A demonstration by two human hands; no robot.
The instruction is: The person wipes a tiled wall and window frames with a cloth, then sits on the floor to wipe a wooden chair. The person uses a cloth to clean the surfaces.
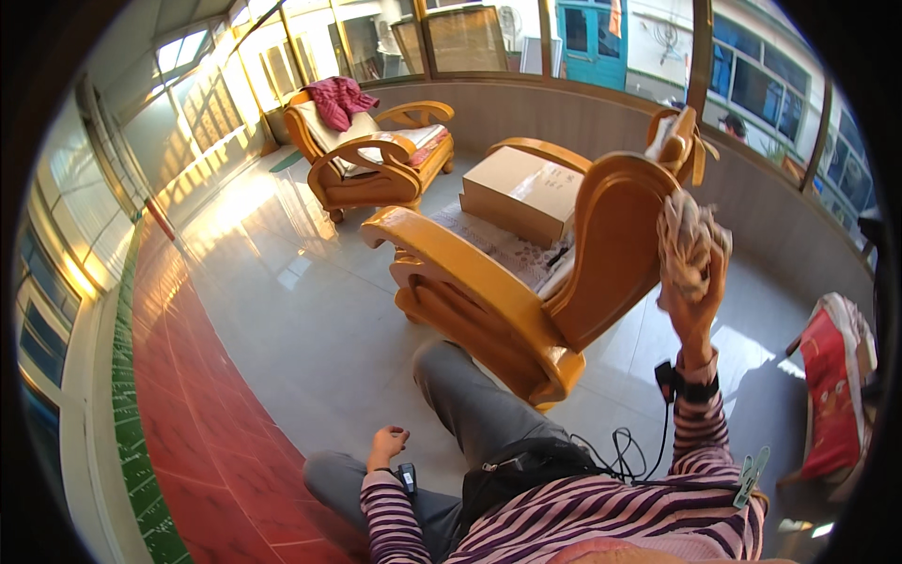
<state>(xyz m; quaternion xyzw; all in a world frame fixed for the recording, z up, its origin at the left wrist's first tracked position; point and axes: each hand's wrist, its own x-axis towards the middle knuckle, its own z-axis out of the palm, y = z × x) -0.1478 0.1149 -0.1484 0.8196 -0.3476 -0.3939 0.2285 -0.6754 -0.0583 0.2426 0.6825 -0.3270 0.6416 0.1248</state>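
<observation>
My right hand (694,310) is raised at the right, gripping a crumpled beige cloth (687,243) against the back edge of a wooden armchair (620,240). The cloth hides most of its fingers. My left hand (387,445) hangs over my bent leg at the lower middle, its fingers slightly curled and holding nothing. The near armchair has a broad curved wooden armrest (458,264). On its patterned seat cover (486,247) rests a closed cardboard box (525,183) with clear tape and handwriting on top.
Another wooden armchair (366,187) with a maroon quilted garment (340,101) over its back stands at the upper left. A red-covered seat (831,395) is at the far right. Black cables (624,451) loop beside my waist. Red floor covering (204,423) runs along the left. Outside the windows, a person's head shows.
</observation>
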